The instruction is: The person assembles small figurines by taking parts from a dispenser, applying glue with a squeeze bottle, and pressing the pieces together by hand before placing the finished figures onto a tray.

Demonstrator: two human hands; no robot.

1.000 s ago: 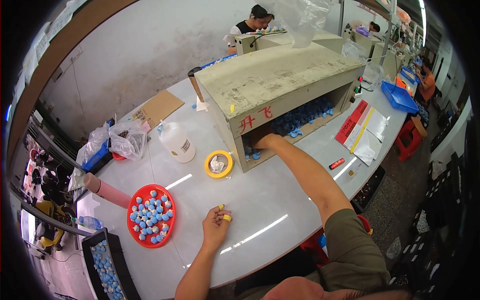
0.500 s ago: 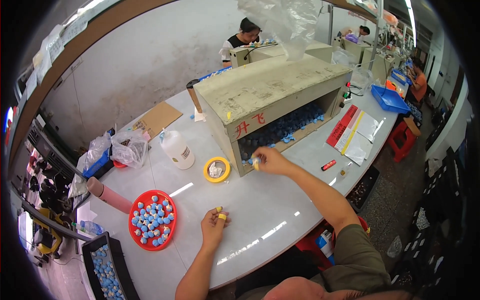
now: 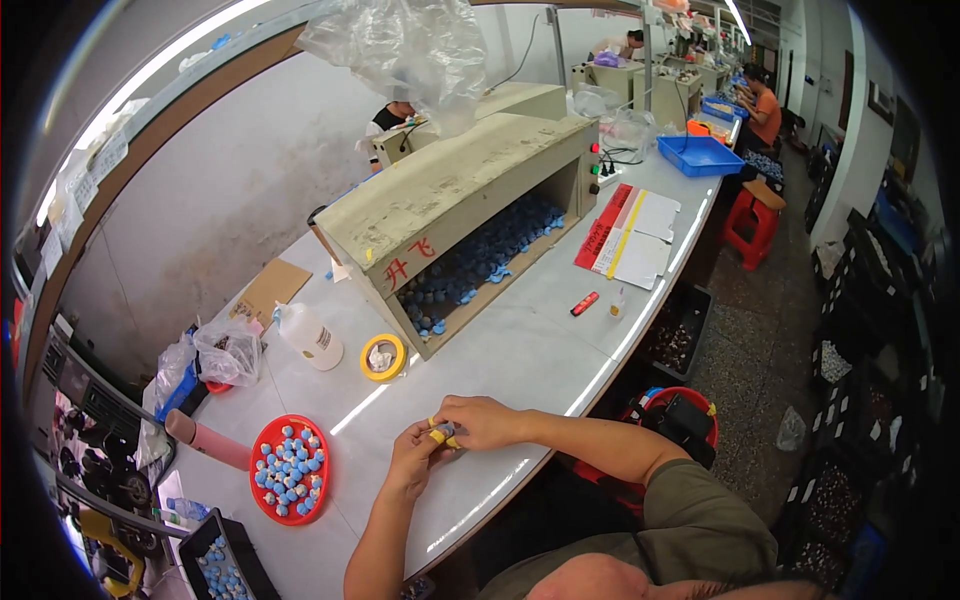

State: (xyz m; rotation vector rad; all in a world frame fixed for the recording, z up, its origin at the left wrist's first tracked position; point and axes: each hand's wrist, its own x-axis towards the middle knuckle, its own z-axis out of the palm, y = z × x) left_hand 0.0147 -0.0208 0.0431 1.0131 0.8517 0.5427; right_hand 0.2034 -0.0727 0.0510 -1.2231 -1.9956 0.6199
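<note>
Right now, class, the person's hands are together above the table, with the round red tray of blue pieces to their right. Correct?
Not quite: the head view shows the round red tray of blue pieces to their left. The left hand and right hand are indeed together above the table.

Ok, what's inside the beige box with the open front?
The beige box holds many small blue pieces, spread along its length and visible through the front opening. Its top and front panel cover the rear, and shadow obscures the deeper pieces, so I can't tell what's there.
</note>
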